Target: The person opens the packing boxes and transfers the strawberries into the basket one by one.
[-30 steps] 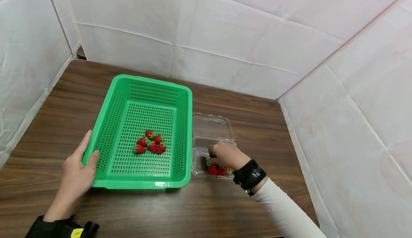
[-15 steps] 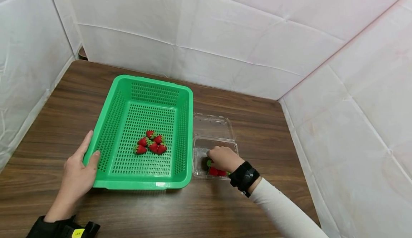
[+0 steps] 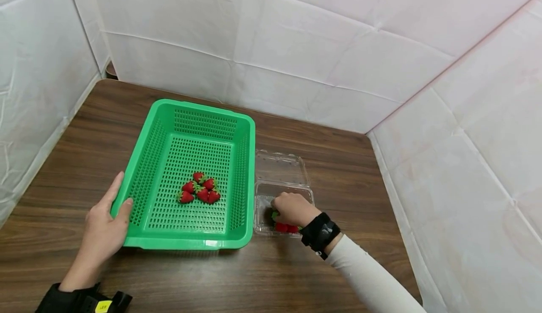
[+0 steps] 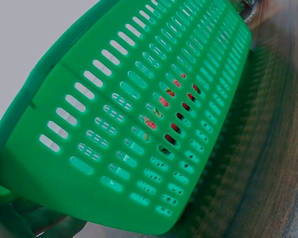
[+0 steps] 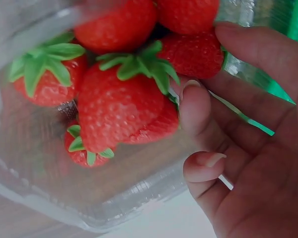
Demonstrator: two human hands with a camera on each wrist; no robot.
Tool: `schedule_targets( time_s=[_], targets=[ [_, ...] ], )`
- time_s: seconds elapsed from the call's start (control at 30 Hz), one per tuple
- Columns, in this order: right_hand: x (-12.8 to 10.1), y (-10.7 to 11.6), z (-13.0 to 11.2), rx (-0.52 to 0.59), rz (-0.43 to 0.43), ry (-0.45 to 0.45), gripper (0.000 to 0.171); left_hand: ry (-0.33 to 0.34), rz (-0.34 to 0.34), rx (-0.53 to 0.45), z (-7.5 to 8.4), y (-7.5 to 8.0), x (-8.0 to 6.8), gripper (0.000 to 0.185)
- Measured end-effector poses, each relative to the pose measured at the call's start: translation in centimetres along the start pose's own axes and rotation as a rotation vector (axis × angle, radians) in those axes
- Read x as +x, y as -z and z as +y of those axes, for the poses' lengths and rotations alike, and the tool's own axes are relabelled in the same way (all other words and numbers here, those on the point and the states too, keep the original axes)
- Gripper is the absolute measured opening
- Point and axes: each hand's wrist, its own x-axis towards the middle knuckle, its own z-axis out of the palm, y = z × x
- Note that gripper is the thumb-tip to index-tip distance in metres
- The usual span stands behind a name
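basket (image 3: 192, 129): bright green, slotted walls and floor
strawberries (image 5: 116, 101): red, green leafy caps
clamshell box (image 3: 281, 167): clear plastic
table (image 3: 338, 172): dark brown wood grain
wrist strap (image 3: 320, 232): black
sleeve (image 3: 372, 280): white

Bright, even, soft light throughout; no hard shadows.

Head view sharp and evenly lit, with only a thin soft shadow under the near edge of the green basket (image 3: 186, 242) and beneath the forearm at lower right; faint sheen on the brown table (image 3: 322, 153) at center right; white walls bowed slightly toward the frame edges. Left wrist view washed pale grey at upper left, wood grain smeared and blurred down the right edge, basket wall (image 4: 139, 124) crisp only mid-frame. Right wrist view very close, strawberries (image 5: 119, 104) fairly sharp, clear plastic box (image 5: 114, 198) hazy with soft glare at lower left, fingers (image 5: 196, 106) softly focused.
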Motion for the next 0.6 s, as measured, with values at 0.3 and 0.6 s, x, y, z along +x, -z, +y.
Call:
schedule_targets(
  time_s=[0.3,0.6],
  targets=[
    [-1.0,1.8,-0.2,0.095,0.08,0.004,0.014,-0.011,0.009,-0.013,0.1,0.0,0.0,0.059],
    [-2.0,4.1,-0.9,0.193,0.132,-0.023,0.012,-0.021,0.012,-0.005,0.1,0.0,0.0,0.059]
  ],
)
